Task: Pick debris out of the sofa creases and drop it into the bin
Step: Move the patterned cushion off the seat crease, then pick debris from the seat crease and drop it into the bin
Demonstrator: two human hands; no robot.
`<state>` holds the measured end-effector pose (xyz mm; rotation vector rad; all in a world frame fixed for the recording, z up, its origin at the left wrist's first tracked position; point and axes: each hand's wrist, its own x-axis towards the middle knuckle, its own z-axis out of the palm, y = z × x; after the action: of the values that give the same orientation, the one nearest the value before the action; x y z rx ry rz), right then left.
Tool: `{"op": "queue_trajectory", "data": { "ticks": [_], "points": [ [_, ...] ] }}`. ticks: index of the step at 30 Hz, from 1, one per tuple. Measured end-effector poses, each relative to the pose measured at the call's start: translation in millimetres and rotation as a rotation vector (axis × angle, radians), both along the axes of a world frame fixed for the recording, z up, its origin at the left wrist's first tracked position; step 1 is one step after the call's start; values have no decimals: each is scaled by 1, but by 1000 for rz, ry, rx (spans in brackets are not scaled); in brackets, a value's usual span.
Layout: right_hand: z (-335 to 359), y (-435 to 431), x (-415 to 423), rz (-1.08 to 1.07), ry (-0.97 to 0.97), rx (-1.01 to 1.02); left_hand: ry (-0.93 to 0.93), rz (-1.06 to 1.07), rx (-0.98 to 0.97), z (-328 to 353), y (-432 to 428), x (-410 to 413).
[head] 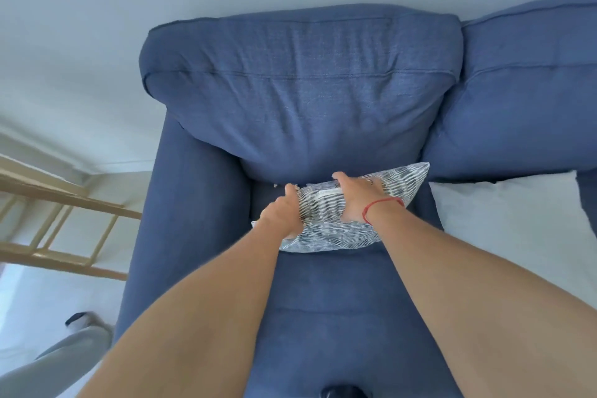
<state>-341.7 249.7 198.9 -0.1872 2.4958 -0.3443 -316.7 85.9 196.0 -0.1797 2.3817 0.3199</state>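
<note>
Crumbs (275, 185) pale, tiny, in sofa (300, 90) crease

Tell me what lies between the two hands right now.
The striped throw pillow: head view shows left hand and right hand gripping it.

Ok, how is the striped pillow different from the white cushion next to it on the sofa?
The striped pillow has a grey-and-white wavy pattern; the white cushion is plain. The striped pillow is gripped by the left hand and right hand, its middle squeezed, while the white cushion lies untouched. The striped pillow looks smaller. Both are on the blue sofa seat.
</note>
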Motion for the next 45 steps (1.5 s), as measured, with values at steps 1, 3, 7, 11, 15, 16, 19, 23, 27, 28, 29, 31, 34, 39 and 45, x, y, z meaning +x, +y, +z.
{"op": "queue_trajectory", "data": {
  "ticks": [1,3,7,11,15,16,19,23,27,28,29,31,34,39,45],
  "points": [
    [-1,-2,14,20,17,9,-4,1,27,0,0,14],
    [-5,-2,44,47,17,53,-13,-51,64,0,5,41],
    [-14,2,95,15,-66,109,45,-147,70,-13,4,87],
    [-29,7,148,19,-73,148,-36,-180,69,-36,3,128],
    [-42,14,192,-28,-367,139,-252,-290,64,-51,4,165],
    [-43,16,196,-54,-408,125,-284,-298,38,-53,4,170],
    [-35,21,190,-164,-276,43,-193,-262,-23,-44,9,165],
    [0,15,157,-277,-9,-82,63,-154,-21,-8,15,131],
    [28,0,120,-338,98,-152,254,-101,-10,18,18,92],
    [30,-3,112,-333,104,-153,285,-93,-12,21,17,85],
    [31,-7,103,-327,102,-155,307,-87,-15,23,15,76],
    [30,-15,83,-307,87,-155,317,-80,-27,26,8,58],
    [24,-28,54,-295,80,-171,278,-25,-10,27,-6,33],
    [-7,-45,24,-270,9,-175,223,89,43,5,-30,4],
    [-61,-67,-9,-195,-63,-131,75,146,55,-54,-49,-19]
  ]
}}
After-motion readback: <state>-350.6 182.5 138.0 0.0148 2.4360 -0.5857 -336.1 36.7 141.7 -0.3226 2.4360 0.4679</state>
